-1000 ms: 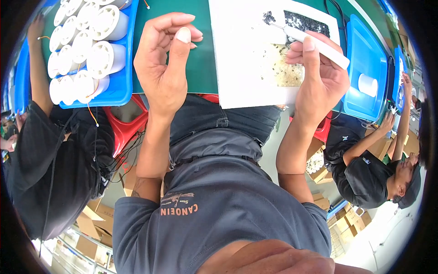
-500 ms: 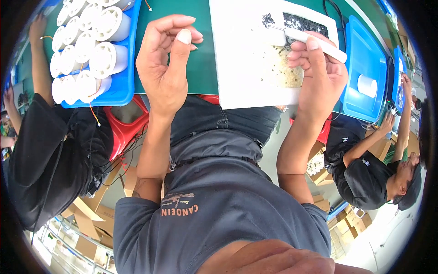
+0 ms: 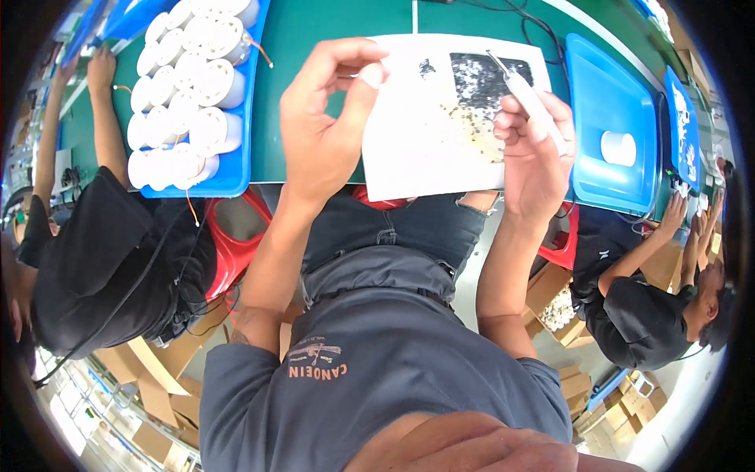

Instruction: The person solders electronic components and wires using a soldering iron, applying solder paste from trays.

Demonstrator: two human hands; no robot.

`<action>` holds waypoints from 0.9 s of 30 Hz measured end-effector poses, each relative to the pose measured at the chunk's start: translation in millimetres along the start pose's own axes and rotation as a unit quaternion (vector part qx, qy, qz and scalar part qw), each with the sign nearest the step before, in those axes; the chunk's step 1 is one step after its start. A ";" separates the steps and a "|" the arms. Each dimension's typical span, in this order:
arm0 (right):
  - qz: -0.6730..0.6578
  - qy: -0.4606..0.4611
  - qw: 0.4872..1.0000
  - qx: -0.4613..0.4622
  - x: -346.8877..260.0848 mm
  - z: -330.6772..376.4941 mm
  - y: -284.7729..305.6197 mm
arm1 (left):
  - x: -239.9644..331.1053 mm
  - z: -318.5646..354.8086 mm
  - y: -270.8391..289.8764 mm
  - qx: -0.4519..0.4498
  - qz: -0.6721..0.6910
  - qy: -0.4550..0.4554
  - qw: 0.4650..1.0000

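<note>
My right hand point(image 3: 539, 149) grips a white pen-shaped tool point(image 3: 537, 108) with a thin metal shaft. Its tip points up and away, above a dark patch of tiny black parts point(image 3: 480, 75) on a white sheet point(image 3: 409, 169). My left hand point(image 3: 326, 118) is raised by the left edge of this sheet, its fingers loosely curled and the thumb apart from the palm. Nothing shows between its fingers. A smaller cluster of black bits point(image 3: 426, 69) lies on the sheet between my hands.
Left of me, a blue tray point(image 3: 240, 177) holds several white cylinders point(image 3: 216, 130) with thin wires. Another blue tray point(image 3: 586, 169) on the right holds one white cylinder point(image 3: 618, 148). A black cable point(image 3: 543, 35) lies on the green table point(image 3: 314, 23). People sit on both sides.
The view has shifted. The tool's tip has lifted away from the small black cluster and now points upward over the dark patch. My left hand has come nearer the sheet.
</note>
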State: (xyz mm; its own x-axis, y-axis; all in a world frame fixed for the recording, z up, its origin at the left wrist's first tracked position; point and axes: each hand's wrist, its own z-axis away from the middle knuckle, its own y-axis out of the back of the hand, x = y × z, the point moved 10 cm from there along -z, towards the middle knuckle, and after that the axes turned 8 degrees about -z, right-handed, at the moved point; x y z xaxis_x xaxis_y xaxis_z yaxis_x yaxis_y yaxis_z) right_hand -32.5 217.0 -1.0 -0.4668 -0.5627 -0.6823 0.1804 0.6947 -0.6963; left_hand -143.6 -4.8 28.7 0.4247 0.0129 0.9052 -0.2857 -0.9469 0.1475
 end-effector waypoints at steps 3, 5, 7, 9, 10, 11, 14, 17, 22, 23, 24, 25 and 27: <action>0.005 0.041 0.999 -0.007 -21.7 12.0 5.1 | 31.8 -27.7 -49.3 -0.111 -0.071 -0.056 0.990; 0.004 0.067 0.998 -0.014 -37.6 23.5 0.4 | 45.0 -39.6 -89.1 -0.167 -0.089 -0.094 0.978; -0.010 0.088 0.996 -0.024 -51.4 34.2 -3.8 | 55.3 -43.2 -142.6 -0.234 -0.154 -0.175 0.944; 0.032 0.091 0.995 -0.014 -63.4 45.8 -6.9 | 68.7 -38.4 -197.9 -0.280 -0.161 -0.242 0.915; 0.038 0.101 0.994 -0.011 -71.4 51.7 -7.4 | 73.0 -32.1 -226.7 -0.303 -0.173 -0.281 0.894; 0.039 0.111 0.993 -0.011 -79.4 57.3 -6.9 | 74.3 -24.6 -259.2 -0.325 -0.183 -0.289 0.882; 0.046 0.131 0.990 -0.014 -94.9 68.3 -8.6 | 79.0 -5.3 -327.4 -0.325 -0.202 -0.327 0.864; 0.020 0.161 0.987 0.002 -106.5 76.9 -4.3 | 76.3 4.8 -371.4 -0.299 -0.217 -0.324 0.871; 0.023 0.188 0.982 0.013 -117.8 84.2 -0.4 | 50.2 -10.2 -399.9 -0.331 -0.182 -0.217 0.900; 0.025 0.198 0.980 0.014 -119.3 84.0 0.1 | 47.6 -17.6 -393.8 -0.330 -0.188 -0.216 0.899; 0.028 0.209 0.977 0.015 -120.9 84.5 -0.1 | 50.3 -34.3 -375.7 -0.283 -0.132 -0.201 0.929; 0.019 0.219 0.975 0.009 -121.0 83.3 -2.7 | 51.3 -50.2 -355.3 -0.234 -0.075 -0.184 0.952; 0.026 0.219 0.975 0.012 -118.2 76.9 -6.3 | 41.1 -73.4 -325.7 -0.256 0.154 -0.030 0.954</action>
State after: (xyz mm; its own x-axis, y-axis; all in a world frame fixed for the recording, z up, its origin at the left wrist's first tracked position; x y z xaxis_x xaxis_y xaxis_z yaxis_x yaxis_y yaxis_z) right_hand 88.1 244.7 66.9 -0.7802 -0.2776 -0.5605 0.2320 0.7037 -0.6715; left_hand -96.1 327.7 47.2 0.2970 -0.2724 0.9152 -0.7802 -0.6218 0.0681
